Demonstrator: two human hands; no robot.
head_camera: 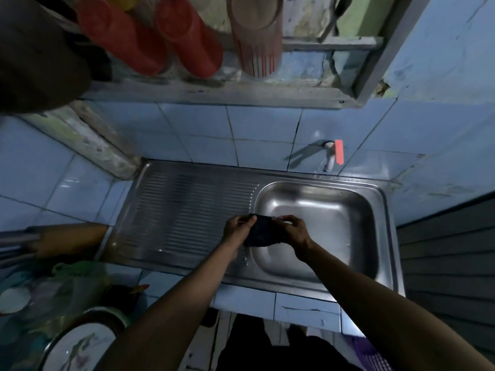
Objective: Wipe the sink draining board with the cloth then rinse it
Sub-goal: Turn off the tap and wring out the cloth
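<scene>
A dark cloth (pixel 263 232) hangs bunched between both my hands, just above the left rim of the steel sink basin (pixel 329 226). My left hand (pixel 237 230) grips its left end and my right hand (pixel 290 231) pinches its right end. The ribbed draining board (pixel 184 207) lies to the left of my hands, wet and shiny near its front edge. Water drops show on the steel below the cloth. A white wall tap with an orange-red handle (pixel 333 155) sticks out above the basin's back rim.
A shelf above holds red cups (pixel 187 36) and a striped tumbler (pixel 257 36). A wooden rolling pin (pixel 69 239), a plastic bag and a patterned plate (pixel 80 346) crowd the tiled counter at the left. A blue wall closes the right side.
</scene>
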